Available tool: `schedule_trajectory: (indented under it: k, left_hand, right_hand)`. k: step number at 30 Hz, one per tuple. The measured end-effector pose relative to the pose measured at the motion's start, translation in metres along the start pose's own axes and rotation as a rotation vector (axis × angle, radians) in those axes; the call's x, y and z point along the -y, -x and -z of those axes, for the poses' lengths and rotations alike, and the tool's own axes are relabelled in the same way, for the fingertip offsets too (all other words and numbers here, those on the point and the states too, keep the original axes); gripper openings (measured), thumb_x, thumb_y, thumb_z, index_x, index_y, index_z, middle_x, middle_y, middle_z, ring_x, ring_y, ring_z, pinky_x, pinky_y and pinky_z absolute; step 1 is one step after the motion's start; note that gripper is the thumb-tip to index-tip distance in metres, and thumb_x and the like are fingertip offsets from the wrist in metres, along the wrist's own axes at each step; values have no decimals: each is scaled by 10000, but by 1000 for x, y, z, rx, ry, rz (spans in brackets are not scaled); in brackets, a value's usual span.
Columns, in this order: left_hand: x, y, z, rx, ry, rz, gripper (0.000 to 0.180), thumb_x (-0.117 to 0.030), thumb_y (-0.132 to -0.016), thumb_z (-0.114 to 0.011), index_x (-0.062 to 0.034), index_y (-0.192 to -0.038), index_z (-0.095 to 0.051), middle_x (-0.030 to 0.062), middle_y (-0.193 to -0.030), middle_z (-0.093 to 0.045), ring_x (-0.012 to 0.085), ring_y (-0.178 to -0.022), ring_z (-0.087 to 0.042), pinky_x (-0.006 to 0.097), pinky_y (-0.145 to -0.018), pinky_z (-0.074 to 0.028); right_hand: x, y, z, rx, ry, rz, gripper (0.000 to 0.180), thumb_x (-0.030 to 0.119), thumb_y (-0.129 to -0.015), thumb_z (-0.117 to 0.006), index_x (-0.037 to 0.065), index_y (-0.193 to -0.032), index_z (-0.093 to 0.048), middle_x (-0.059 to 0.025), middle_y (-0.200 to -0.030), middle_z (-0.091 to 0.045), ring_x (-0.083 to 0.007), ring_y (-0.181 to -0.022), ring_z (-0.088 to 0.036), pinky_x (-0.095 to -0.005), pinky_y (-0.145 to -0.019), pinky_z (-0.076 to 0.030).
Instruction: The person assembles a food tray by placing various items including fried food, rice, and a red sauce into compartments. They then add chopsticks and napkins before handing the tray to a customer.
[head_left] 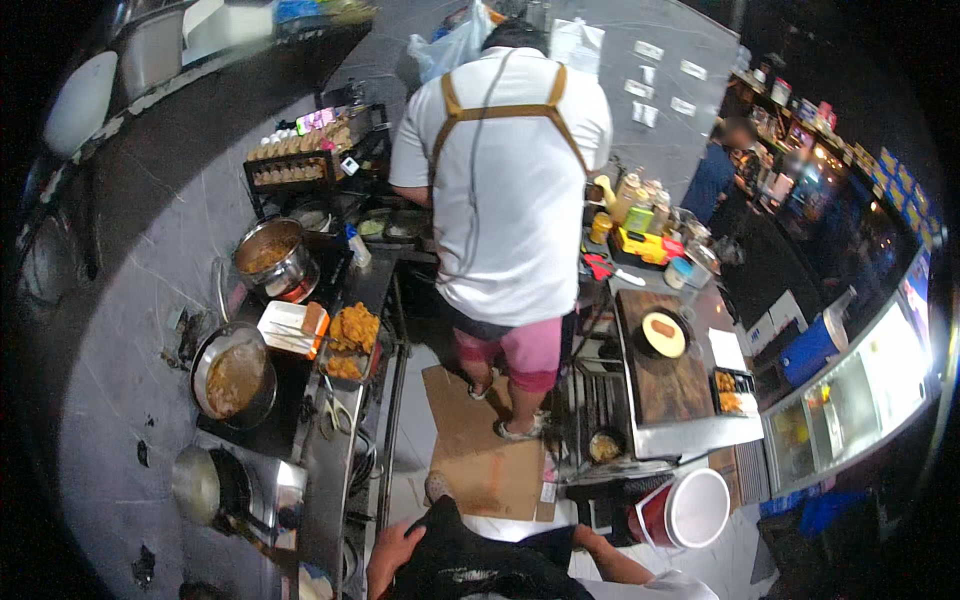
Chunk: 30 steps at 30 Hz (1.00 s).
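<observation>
Head view: left hand (392, 558) rests loosely curled on dark cloth (470, 565), gripping nothing; right hand hidden, can't tell. Worktop (330, 470) left.

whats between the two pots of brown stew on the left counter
In the head view, a white carton with an orange end lies between the upper pot and the lower pot, slightly to their right.

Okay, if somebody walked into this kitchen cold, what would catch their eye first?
Most likely the person in the white shirt and tan apron straps, standing back to the camera in the middle of the narrow aisle on a sheet of cardboard. Next, the two pots of brown sauce on the left counter, beside a tray of fried pieces. At the bottom edge, the wearer's left hand rests on dark cloth.
</observation>
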<state>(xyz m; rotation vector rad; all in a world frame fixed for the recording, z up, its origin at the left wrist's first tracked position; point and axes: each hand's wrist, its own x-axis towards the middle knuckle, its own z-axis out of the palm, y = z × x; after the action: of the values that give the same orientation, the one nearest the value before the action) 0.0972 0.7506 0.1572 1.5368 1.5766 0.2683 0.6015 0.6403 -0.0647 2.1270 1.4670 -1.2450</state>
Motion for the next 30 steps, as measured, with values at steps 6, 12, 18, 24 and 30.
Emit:
schedule_trajectory:
  k: [6, 12, 18, 24, 30]
  left_hand:
    - [-125, -158, 145, -278, 122, -448, 406, -312, -995, -633, -8, -1263, -642, 170, -1197, -695, 280, -1148, -649, 383, -1012, -478]
    - [-252, -243, 252, -337, 395, -560, 271, -199, -977, -656, -8, -1165, -689, 121, -1097, -720, 195, -995, -673, 324, -880, -513]
    - [-326, -293, 287, -448, 430, -704, 158, -116, -939, -687, -5, -1042, -731, 101, -1006, -746, 167, -906, -704, 292, -793, -534]
    - [-360, -339, 321, -581, 484, -779, 120, -100, -927, -693, -4, -982, -739, 88, -924, -759, 146, -817, -721, 271, -727, -550]
    - [-404, -404, 379, -750, 557, -898, 121, -89, -943, -673, 5, -990, -732, 89, -929, -760, 131, -836, -721, 265, -741, -556]
  right_hand:
    - [206, -21, 170, -44, 288, 575, 260, 173, -831, -640, 1, -1022, -676, -299, -1011, -672, -466, -974, -652, -529, -822, -527]
    - [205, -20, 235, -197, 23, 267, 236, 224, -862, -654, 10, -937, -718, -300, -928, -675, -469, -933, -661, -543, -774, -520]
    - [249, -18, 300, -180, 33, 183, 356, 342, -903, -672, 15, -1038, -712, -303, -956, -682, -484, -955, -653, -557, -827, -520]
    - [345, 3, 386, -81, -100, 222, 289, 274, -958, -652, 32, -1091, -736, -272, -961, -707, -442, -935, -688, -480, -815, -536]
    - [362, 9, 412, -89, -221, 136, 343, 314, -969, -634, 29, -1142, -713, -249, -982, -717, -408, -906, -707, -461, -789, -540]
